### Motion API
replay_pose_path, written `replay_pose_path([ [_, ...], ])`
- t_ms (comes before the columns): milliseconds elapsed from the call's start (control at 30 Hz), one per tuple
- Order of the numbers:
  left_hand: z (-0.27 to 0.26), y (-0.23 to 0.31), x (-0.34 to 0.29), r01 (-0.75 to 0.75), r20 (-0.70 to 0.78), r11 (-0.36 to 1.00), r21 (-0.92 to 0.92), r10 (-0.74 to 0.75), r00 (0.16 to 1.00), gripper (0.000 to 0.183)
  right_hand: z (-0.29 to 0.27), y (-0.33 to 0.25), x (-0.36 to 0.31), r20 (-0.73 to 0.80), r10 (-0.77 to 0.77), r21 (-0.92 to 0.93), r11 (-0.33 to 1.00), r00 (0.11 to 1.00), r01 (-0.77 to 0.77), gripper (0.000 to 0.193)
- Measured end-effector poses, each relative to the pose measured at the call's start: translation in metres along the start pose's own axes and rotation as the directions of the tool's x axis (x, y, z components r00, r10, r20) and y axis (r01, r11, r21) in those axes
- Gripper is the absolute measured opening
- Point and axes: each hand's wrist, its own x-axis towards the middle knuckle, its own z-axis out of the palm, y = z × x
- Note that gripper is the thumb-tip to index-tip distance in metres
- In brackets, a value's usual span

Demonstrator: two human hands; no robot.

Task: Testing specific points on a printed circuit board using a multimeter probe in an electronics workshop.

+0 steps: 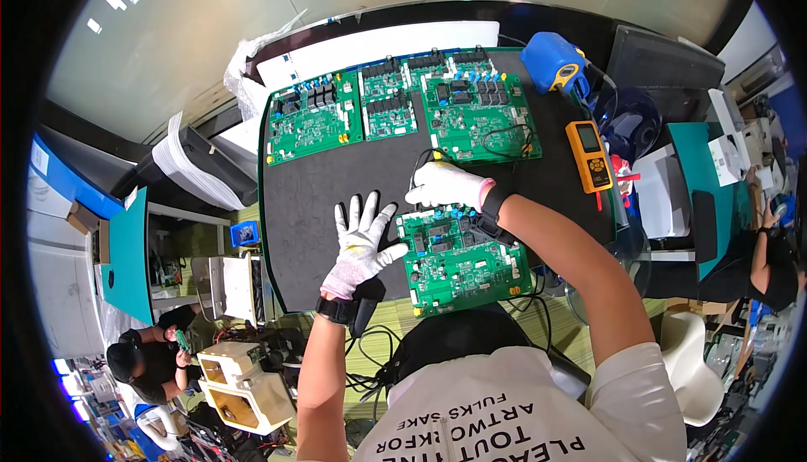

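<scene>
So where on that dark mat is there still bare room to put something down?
The widest bare patch of the black mat lies left of the left hand, below the far row of circuit boards. A narrower strip runs between the right hand and the orange multimeter. The near circuit board crowds the front.

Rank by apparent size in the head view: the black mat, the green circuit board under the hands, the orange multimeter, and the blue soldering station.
1. black mat, clearly the largest.
2. green circuit board.
3. and 4. orange multimeter and blue soldering station look about alike; the fisheye bend makes ranking them unsure.
</scene>
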Motion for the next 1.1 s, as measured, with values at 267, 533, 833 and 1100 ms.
replay_pose_path([
  [267,0.0004,-0.0002,-0.0005,-0.003,-0.009,1.0,0.001,0.003,1.0,0.078,0.0004,0.0008,0.0017,0.011,-0.018,-0.043,0.999,1.0,0.018,0.033],
  [533,0.0005,-0.0007,-0.0008,-0.004,-0.008,1.0,0.013,0.004,1.0,0.078,0.0005,0.0002,0.0015,-0.008,0.01,-0.025,1.0,1.0,-0.01,0.032],
  [833,0.0013,-0.0006,-0.0007,-0.005,-0.017,1.0,0.004,0.005,1.0,0.077,0.0,0.0039,0.0033,0.003,-0.012,-0.043,0.999,1.0,0.012,0.032],
  [1100,0.0027,-0.0011,0.0,0.003,-0.015,1.0,-0.004,-0.003,1.0,0.079,0.0,0.0047,0.0037,0.023,-0.015,-0.021,1.0,1.0,0.016,0.033],
])
